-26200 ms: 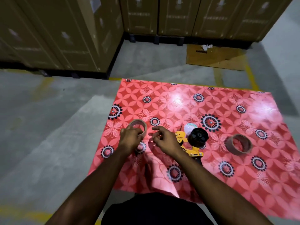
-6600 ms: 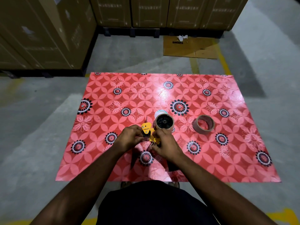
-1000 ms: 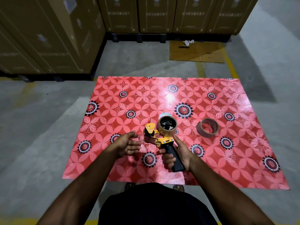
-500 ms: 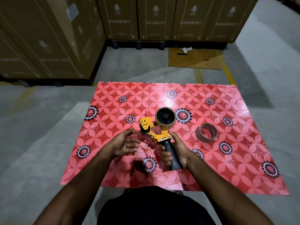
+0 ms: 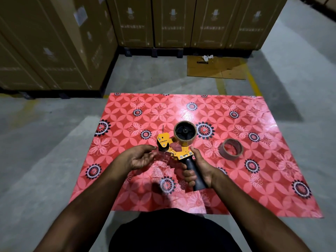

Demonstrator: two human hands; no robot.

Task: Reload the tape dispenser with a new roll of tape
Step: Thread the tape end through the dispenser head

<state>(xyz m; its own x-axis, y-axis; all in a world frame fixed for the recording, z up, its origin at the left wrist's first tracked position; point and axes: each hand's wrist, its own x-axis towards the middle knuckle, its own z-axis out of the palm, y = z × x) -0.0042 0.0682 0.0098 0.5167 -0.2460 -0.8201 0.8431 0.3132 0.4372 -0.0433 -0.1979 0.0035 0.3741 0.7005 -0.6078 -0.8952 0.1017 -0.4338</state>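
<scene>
A yellow tape dispenser [image 5: 179, 151] with a black handle is held upright above the red patterned mat [image 5: 254, 179]. My right hand [image 5: 200, 168] is shut around its handle. A brown tape roll [image 5: 185, 132] sits on the dispenser's black hub. My left hand [image 5: 140, 158] is beside the dispenser's front roller, fingers apart, its fingertips at the roller end; whether they pinch the tape end I cannot tell. A second, nearly spent brown roll [image 5: 231, 149] lies flat on the mat to the right.
The mat lies on a grey concrete floor. Tall stacks of cardboard cartons [image 5: 54, 42] on pallets stand at the back and left. A flattened cardboard sheet [image 5: 216, 68] lies on the floor beyond the mat.
My right hand has lifted the dispenser a little and holds it steady. My left hand has moved closer to the front roller.
</scene>
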